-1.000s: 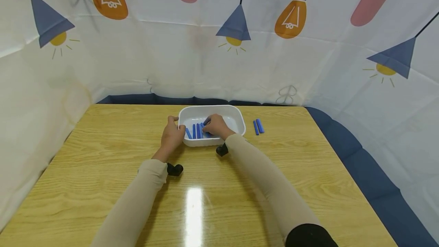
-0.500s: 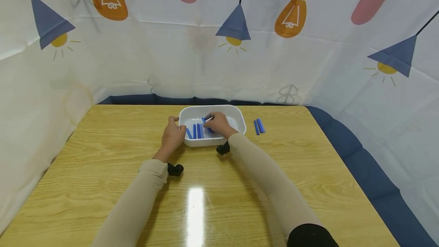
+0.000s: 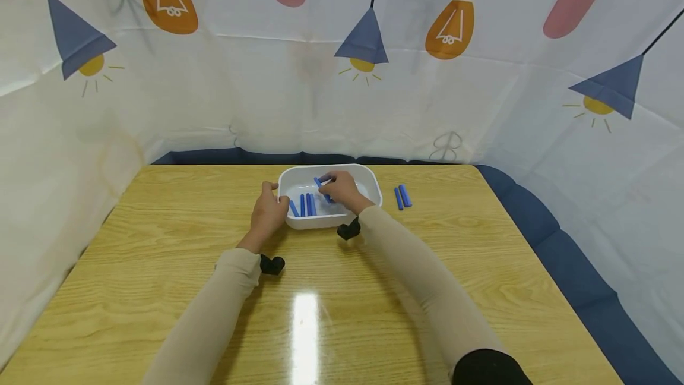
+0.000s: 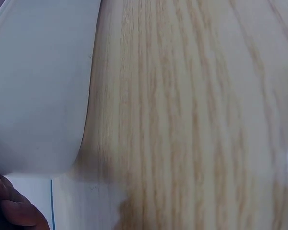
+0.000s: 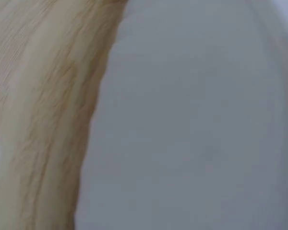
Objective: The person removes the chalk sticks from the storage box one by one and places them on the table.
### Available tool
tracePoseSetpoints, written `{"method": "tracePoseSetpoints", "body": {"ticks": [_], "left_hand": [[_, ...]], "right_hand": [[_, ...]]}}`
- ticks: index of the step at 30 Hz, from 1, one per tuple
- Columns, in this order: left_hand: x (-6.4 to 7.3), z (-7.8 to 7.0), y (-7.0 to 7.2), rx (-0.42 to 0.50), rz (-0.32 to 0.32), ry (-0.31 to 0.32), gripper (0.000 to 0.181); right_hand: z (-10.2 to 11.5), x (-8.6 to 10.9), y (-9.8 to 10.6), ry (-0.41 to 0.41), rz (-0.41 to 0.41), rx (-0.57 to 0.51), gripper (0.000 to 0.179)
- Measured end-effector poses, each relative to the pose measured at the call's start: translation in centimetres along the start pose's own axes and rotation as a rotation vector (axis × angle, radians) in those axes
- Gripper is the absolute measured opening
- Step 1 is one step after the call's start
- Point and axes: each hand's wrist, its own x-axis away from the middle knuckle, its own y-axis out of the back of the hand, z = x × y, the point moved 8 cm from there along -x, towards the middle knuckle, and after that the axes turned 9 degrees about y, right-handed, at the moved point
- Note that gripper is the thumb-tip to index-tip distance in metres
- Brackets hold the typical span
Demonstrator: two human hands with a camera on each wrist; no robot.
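Note:
A white plastic container [image 3: 315, 224] stands on the table, and its outer wall fills much of both wrist views. My left hand [image 3: 269, 211] grips its left rim; a few of those fingertips [image 4: 24, 213] show in the left wrist view's lower corner. Inside, several slim blue sticks [image 3: 308, 205] lie side by side toward the left. My right hand [image 3: 344, 191] reaches over the front rim and pinches one blue stick [image 3: 317, 182], held at a slant over the container floor. The fingers cover part of that stick. The right wrist view is blurred and shows no hand.
Two more blue sticks [image 3: 402, 197] lie on the wooden table [image 3: 320, 266] to the right of the container. Behind the table hangs a white cloth [image 3: 256, 88] printed with lamps and bulbs. A black wrist mount [image 3: 348, 230] sits below the right hand.
My right hand has lifted slightly and shifted a little right, with the pinched blue stick drawn away from the row. The left hand stays on the rim.

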Motion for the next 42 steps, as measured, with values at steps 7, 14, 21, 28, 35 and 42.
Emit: {"method": "tracePoseSetpoints", "body": {"ticks": [7, 14, 21, 28, 35, 42], "left_hand": [[-0.3, 0.2, -0.3, 0.007, 0.005, 0.015, 0.053], [-0.1, 0.1, -0.1, 0.001, 0.002, 0.015, 0.053], [-0.1, 0.1, -0.1, 0.004, 0.008, 0.033, 0.054], [-0.2, 0.2, -0.4, 0.008, 0.024, 0.053, 0.055], [-0.2, 0.3, -0.4, 0.021, 0.033, 0.068, 0.055], [-0.2, 0.2, -0.3, 0.011, 0.021, 0.051, 0.055]], "right_hand": [[0.6, 0.2, 1.2, 0.003, -0.007, -0.044, 0.033], [0.8, 0.2, 2.5, 0.002, -0.023, -0.095, 0.036], [0.7, 0.6, 4.7, -0.003, -0.055, -0.132, 0.035], [-0.2, 0.9, 7.3, -0.003, -0.082, -0.162, 0.036], [-1.2, 1.4, 9.6, -0.048, -0.105, -0.166, 0.04], [-1.9, 2.2, 12.0, -0.062, -0.125, -0.103, 0.04]]}}
